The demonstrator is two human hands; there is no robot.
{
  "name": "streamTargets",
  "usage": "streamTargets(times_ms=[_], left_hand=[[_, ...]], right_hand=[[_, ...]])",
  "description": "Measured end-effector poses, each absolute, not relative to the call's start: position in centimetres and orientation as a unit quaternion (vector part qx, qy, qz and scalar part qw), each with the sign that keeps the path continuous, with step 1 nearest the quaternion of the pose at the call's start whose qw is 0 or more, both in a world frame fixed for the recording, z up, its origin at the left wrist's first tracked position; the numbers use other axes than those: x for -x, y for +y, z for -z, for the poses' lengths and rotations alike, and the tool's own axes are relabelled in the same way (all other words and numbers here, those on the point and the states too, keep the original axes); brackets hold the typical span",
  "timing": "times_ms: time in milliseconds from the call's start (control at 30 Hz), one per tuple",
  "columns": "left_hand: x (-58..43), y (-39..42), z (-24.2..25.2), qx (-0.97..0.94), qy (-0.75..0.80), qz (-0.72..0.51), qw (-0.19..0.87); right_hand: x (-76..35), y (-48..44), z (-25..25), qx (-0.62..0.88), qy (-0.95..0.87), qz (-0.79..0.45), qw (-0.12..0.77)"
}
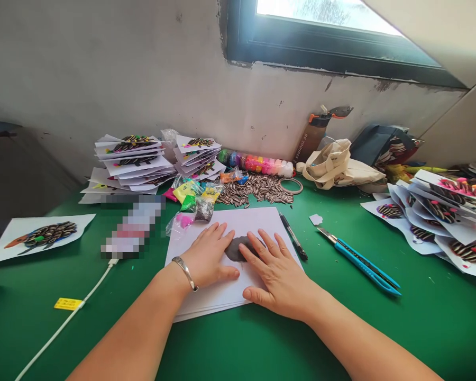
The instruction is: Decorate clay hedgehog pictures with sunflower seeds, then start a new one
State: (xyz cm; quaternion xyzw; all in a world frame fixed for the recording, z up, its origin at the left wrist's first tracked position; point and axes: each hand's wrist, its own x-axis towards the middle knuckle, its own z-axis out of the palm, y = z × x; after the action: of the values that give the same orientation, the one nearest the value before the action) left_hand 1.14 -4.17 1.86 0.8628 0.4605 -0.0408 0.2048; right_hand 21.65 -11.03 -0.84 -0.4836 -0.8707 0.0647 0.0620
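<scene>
A flat, dark grey patch of modelling clay (235, 251) lies on a stack of white paper (206, 301) in front of me. My right hand (275, 264) is spread over its right part, fingers stretched out and partly hiding it. Flat on the paper at the patch's left side rests my left hand (208, 256), fingers extended, with a silver bracelet (185, 273) at the wrist. Neither hand grips anything. Just beyond the paper sit small bags of coloured clay (188, 191), one of them holding dark clay (203, 209).
A black pen (293, 236) lies along the paper's right edge, with a blue utility knife (360, 262) farther right. Behind are striped sunflower seeds (257, 189), a tape roll (291, 185) and a bottle (313, 135). Seed-decorated sheets (135, 164) are piled left, more sheets (436, 211) right. A white cable (63, 323) crosses the left.
</scene>
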Motion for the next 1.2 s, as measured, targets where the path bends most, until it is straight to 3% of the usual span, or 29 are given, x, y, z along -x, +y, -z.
streamTargets(times_ms=[867,1200], left_hand=[[-1.34,-4.31,-2.21,-0.858,0.466,0.058,0.207],[-1.37,-4.23,-2.45,-0.852,0.468,0.066,0.224]], right_hand=[[-22.09,-10.75,0.13,0.457,-0.882,-0.111,0.035],[-22.44,-10.85,0.74,0.455,-0.886,-0.065,0.059]])
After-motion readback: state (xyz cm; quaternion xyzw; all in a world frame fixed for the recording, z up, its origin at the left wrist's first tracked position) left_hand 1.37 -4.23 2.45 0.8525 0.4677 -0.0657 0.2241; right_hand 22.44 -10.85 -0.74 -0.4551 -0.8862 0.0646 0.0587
